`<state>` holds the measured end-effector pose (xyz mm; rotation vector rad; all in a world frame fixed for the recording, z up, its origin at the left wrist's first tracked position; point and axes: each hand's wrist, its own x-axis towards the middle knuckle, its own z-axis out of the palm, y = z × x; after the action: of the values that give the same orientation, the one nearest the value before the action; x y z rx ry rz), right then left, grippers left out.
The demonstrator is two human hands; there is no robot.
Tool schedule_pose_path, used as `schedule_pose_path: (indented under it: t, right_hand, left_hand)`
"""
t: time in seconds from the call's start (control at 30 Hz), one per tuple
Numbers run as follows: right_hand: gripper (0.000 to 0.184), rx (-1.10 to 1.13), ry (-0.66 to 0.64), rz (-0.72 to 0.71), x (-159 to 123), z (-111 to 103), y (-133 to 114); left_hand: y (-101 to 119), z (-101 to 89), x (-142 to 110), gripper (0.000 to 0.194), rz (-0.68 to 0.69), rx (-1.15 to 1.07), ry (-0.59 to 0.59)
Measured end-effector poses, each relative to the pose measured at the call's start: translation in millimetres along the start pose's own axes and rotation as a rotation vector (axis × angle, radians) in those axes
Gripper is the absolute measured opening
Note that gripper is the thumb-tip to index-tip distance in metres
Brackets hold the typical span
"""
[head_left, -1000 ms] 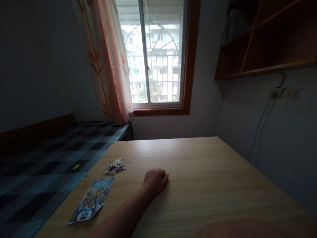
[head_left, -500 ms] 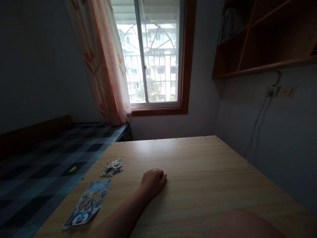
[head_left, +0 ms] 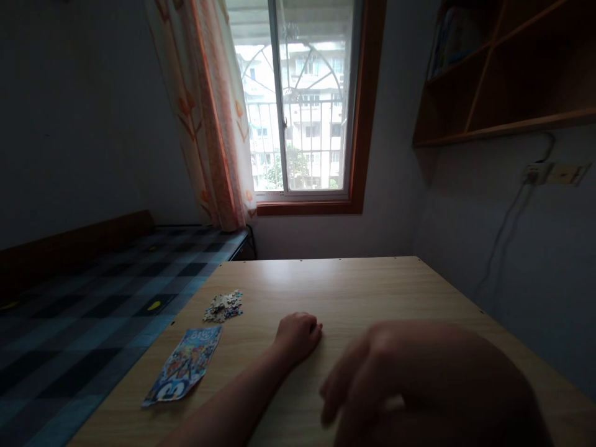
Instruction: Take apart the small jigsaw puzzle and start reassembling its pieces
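Pale wood-grain table [head_left: 363, 288]: left hand [head_left: 298, 335] centre, fingers curled in; right hand [head_left: 395, 366] near right, fingers loose; whitish jigsaw-piece heap [head_left: 223, 307] left.

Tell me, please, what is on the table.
Puzzle pieces, a printed sheet and the left hand; the blurred right hand hides part of the tabletop, and anything there cannot be seen.

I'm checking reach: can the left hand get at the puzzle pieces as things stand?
Probably yes: the left hand lies right of the puzzle pieces, with nothing visible between them on the table.
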<state>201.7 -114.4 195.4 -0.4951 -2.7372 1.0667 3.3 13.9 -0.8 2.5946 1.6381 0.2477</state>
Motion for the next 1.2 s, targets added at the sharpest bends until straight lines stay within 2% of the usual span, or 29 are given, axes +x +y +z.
schedule_pose_path:
  t: [0.03, 0.1, 0.17, 0.23, 0.3, 0.33, 0.43, 0.57, 0.77, 0.97, 1.2]
  right_hand:
    - [0.029, -0.020, 0.061, 0.028, 6.4, -7.1, 14.7]
    - [0.024, -0.154, 0.290, 0.145, 20.3, -16.9, 57.3]
    - [0.019, -0.294, 0.463, 0.298, 34.5, -20.0, 111.2]
    - [0.023, -0.416, 0.589, 0.507, 47.1, -14.8, 165.1]
    - [0.026, -0.455, 0.642, 0.653, 56.4, -1.8, 209.2]
    - [0.028, -0.450, 0.640, 0.678, 59.7, 6.5, 226.0]
    - [0.036, -0.454, 0.626, 0.745, 65.2, 30.7, 258.2]
    - [0.050, -0.463, 0.573, 0.837, 69.3, 45.9, 277.7]
    - [0.057, -0.481, 0.550, 0.946, 75.8, 47.5, 289.1]
    - [0.060, -0.502, 0.564, 1.024, 73.6, 58.0, 282.7]
    - [0.062, -0.510, 0.531, 1.010, 58.9, 80.3, 261.3]
  left_hand:
    - [0.0, -0.3, -0.4, 0.035, 0.002, -0.004, 0.003]
    - [0.0, -0.6, -1.0, 0.035, 0.003, -0.004, 0.016]
    - [0.0, -0.4, -1.5, 0.036, 0.002, 0.005, 0.029]
    - [-0.2, 0.2, -1.7, 0.038, 0.004, 0.010, 0.022]
    - [-0.5, 0.9, -1.8, 0.038, 0.007, 0.007, 0.013]
    - [-0.6, 1.3, -1.8, 0.037, 0.010, 0.005, 0.009]
    - [-1.2, 2.6, -1.1, 0.037, 0.019, 0.005, 0.015]
    - [-2.5, 5.3, 0.7, 0.036, 0.023, 0.006, 0.013]
    - [-3.1, 9.5, 1.8, 0.037, 0.029, 0.010, 0.023]
    - [-0.7, 7.9, 1.0, 0.038, 0.033, 0.027, 0.030]
    - [6.9, 1.3, -4.3, 0.037, 0.028, 0.042, 0.022]
